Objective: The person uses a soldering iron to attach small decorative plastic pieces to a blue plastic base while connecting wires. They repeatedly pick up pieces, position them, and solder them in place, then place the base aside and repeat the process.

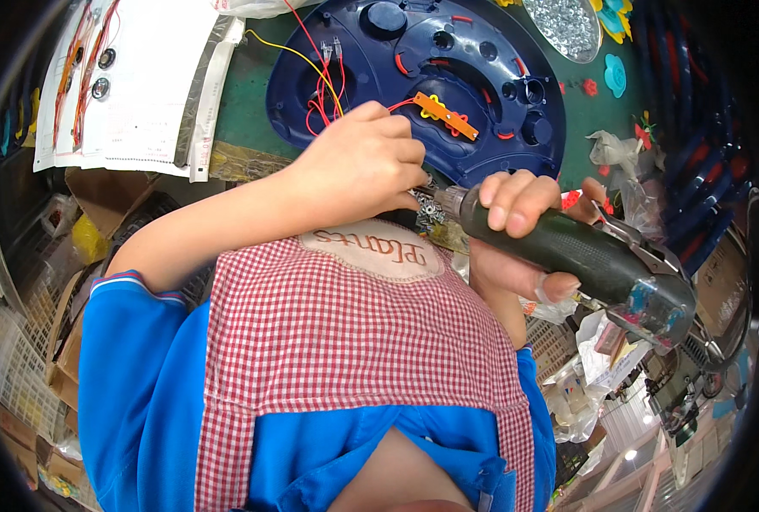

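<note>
My right hand (516, 209) grips a dark electric screwdriver (580, 256) around its body, with the bit end pointing left. My left hand (367, 158) is closed at that bit end, its fingers pinched together; whatever they hold is hidden. Just below the bit lies a pile of small metal screws (431, 218). Beyond my hands rests a dark blue plastic shell (324, 43) with round posts and red pieces inside. An orange strip (446, 116) lies in it over yellow and red flower-shaped parts. Red and yellow wires (320, 77) trail across the shell's left side.
White paper sheets (136, 102) with small round speakers (101, 88) and red wires lie at the far left. A bowl of clear small parts (563, 26) stands at the back right. Blue shells (695, 111) are stacked at right. A cable hangs from the screwdriver's rear.
</note>
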The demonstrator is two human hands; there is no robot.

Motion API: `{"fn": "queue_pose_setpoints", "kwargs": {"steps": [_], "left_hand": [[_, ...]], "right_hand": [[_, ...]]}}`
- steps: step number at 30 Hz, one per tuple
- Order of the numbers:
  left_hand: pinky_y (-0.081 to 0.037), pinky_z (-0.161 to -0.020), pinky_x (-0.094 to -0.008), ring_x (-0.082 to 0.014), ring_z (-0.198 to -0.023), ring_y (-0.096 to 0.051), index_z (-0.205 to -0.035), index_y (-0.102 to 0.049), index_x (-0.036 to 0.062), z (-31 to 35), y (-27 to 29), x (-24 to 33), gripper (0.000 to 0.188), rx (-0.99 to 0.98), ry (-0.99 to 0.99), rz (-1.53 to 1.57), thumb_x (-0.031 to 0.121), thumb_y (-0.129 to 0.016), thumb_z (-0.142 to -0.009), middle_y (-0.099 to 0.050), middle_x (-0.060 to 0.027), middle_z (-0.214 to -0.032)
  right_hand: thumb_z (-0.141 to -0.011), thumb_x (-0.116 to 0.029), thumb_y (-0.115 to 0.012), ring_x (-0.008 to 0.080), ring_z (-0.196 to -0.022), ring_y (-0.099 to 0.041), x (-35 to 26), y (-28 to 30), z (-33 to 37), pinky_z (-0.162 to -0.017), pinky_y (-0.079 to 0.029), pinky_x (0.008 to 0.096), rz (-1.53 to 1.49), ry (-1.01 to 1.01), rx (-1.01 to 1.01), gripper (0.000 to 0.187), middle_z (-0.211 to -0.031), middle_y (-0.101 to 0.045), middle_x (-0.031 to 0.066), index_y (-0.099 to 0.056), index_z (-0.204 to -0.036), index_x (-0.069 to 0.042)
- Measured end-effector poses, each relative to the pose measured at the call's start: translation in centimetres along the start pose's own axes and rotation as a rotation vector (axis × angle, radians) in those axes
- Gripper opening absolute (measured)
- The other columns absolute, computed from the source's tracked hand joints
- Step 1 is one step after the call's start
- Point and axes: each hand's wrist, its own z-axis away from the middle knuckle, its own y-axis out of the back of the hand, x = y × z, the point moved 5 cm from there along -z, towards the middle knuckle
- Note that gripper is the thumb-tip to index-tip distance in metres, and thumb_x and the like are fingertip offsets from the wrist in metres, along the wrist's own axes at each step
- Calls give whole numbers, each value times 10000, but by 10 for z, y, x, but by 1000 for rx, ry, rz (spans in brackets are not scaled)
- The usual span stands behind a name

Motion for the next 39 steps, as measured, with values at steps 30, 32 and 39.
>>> {"fn": "queue_pose_setpoints", "kwargs": {"steps": [30, 32, 39], "left_hand": [[-464, -854, -344, -206, -1042, -547, -1103, -678, 85, -3, 2, -26, 602, -13, 197, -273, 422, -797, -619, -575, -38, -1126], [-462, -854, -347, -208, -1042, -545, -1090, -679, 80, -3, 2, -27, 594, -22, 197, -256, 418, -796, -616, -573, -39, -1128], [-455, -858, -357, -217, -1042, -536, -1079, -678, 70, -2, 1, -28, 580, -42, 202, -226, 406, -794, -620, -566, -42, -1133]], "right_hand": [[-773, -592, -732, 207, -711, -592, 37, -13, -65, -687, -512, 382, 296, -28, -69, 916, -783, -586, 104, -305, -1347, -21], [-773, -588, -735, 204, -722, -596, 39, -15, -65, -701, -512, 372, 311, -38, -88, 904, -790, -591, 100, -314, -1338, -21], [-830, -533, -715, 215, -699, -570, 53, -14, -78, -682, -490, 380, 270, -73, -334, 805, -782, -576, 111, -349, -1342, -31]]}}
